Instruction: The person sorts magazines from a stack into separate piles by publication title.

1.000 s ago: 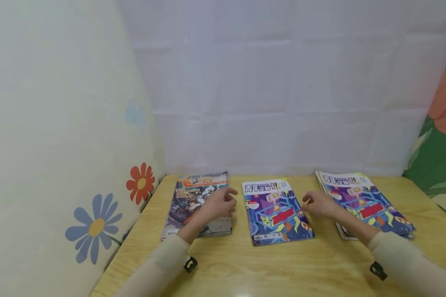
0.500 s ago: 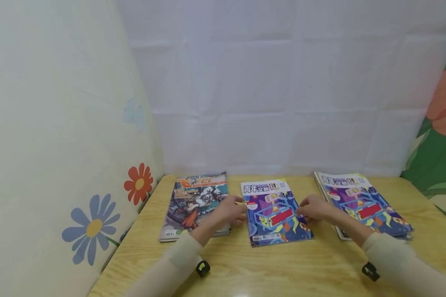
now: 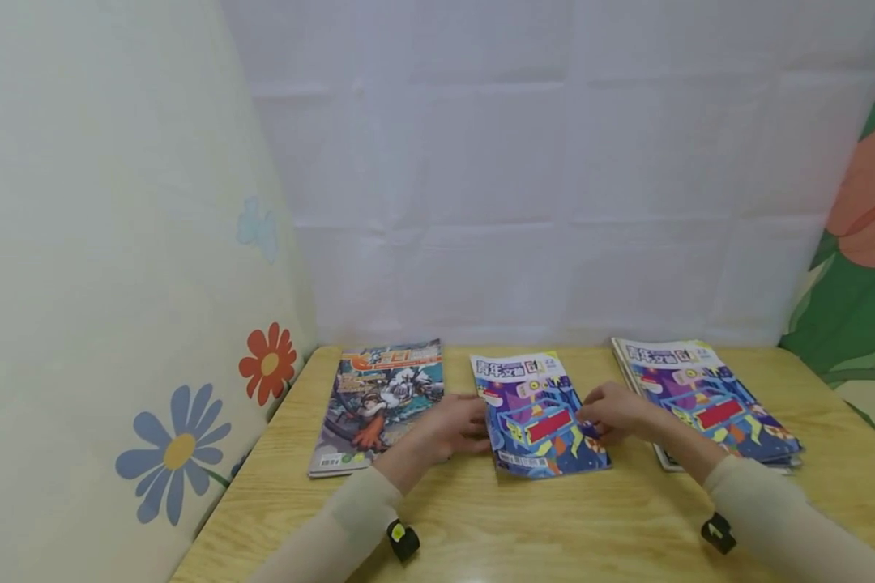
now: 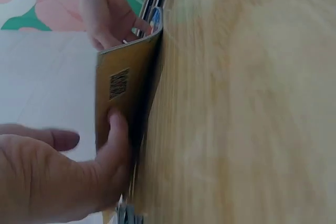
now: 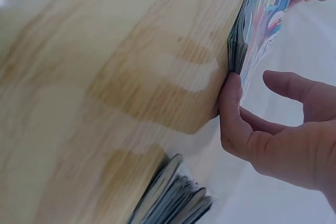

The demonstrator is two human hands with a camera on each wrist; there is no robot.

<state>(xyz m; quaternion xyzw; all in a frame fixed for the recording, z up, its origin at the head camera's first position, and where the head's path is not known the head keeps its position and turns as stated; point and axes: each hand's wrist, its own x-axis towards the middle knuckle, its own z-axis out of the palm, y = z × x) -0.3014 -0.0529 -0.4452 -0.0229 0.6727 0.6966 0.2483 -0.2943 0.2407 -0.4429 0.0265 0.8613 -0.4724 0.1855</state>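
Note:
A purple-and-blue magazine (image 3: 535, 405) lies on the wooden table between both hands, its left side raised and bent. My left hand (image 3: 448, 427) holds that side; in the left wrist view one bent digit lies against the tan back cover (image 4: 126, 80), and another finger extends over the front-cover side. On the opposite edge, my right hand (image 3: 618, 411) has a fingertip right at the page edges, while another digit stands apart above the cover, as the right wrist view shows. Part of the left hand's grip is hidden behind the raised cover.
Left of the hands lies a comic-style magazine stack (image 3: 382, 389). A second stack (image 3: 714, 405), topped by a matching purple cover, sits partly behind the right forearm. White cloth (image 3: 481, 202) hangs behind the wooden table (image 3: 554, 526), and a flower-painted wall (image 3: 102, 283) borders the left.
Both hands have closed in on the middle magazine, the left moving right and down to its left edge, the right moving slightly left. The magazine's left side has risen off the table.

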